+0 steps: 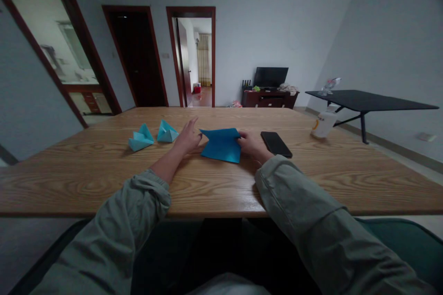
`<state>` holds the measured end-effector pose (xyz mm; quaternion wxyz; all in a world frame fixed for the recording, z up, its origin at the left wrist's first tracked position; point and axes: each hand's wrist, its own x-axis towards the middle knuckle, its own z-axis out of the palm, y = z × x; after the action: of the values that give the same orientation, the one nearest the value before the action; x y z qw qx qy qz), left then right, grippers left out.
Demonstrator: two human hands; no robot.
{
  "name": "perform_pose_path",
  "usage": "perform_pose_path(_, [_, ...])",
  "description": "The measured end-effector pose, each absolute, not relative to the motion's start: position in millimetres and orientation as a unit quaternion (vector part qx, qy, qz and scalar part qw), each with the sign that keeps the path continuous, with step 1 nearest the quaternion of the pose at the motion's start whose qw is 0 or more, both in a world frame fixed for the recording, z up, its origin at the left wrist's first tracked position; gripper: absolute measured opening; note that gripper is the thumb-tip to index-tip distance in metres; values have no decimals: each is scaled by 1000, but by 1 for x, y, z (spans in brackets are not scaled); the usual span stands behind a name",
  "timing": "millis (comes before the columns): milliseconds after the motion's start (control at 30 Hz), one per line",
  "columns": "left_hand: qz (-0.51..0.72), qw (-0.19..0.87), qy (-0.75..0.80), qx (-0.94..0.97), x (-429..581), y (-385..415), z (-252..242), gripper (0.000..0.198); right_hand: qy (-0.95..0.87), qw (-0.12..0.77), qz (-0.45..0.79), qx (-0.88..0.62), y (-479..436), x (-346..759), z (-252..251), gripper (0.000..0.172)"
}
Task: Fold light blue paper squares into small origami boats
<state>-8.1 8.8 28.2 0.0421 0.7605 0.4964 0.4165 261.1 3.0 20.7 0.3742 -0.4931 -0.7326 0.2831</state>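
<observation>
A sheet of blue paper [221,145] is in front of me just above the wooden table [214,189], its surface slightly bent. My right hand [252,144] pinches its right edge between thumb and fingers. Close by the sheet's left edge is my left hand [188,138], fingers stretched out and apart; whether a fingertip touches the paper is hard to make out. Two folded light-blue paper shapes stand left of that hand: one folded paper shape [167,132] right beside it, the other folded paper piece [141,138] farther left.
A black phone [276,144] lies flat just right of my right hand. Farther right stands a white bottle-like container [323,124]. Behind it is a black table [367,100] with a clear plastic item [331,85] on it. A television [271,77] sits on a low cabinet beyond.
</observation>
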Motion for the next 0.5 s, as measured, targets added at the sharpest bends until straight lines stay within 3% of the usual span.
perform_pose_path(67, [420, 46, 498, 757, -8, 7, 32, 56, -789, 315, 208, -485, 2, 263, 20, 42])
perform_pose_path(167, [349, 71, 498, 790, -7, 3, 38, 41, -838, 214, 192, -464, 0, 266, 23, 44])
perform_pose_path(333, [183, 59, 467, 863, 3, -11, 40, 50, -841, 161, 241, -456, 2, 270, 29, 34])
perform_pose_path(500, [124, -3, 413, 902, 29, -24, 30, 56, -852, 175, 134, -475, -5, 254, 19, 48])
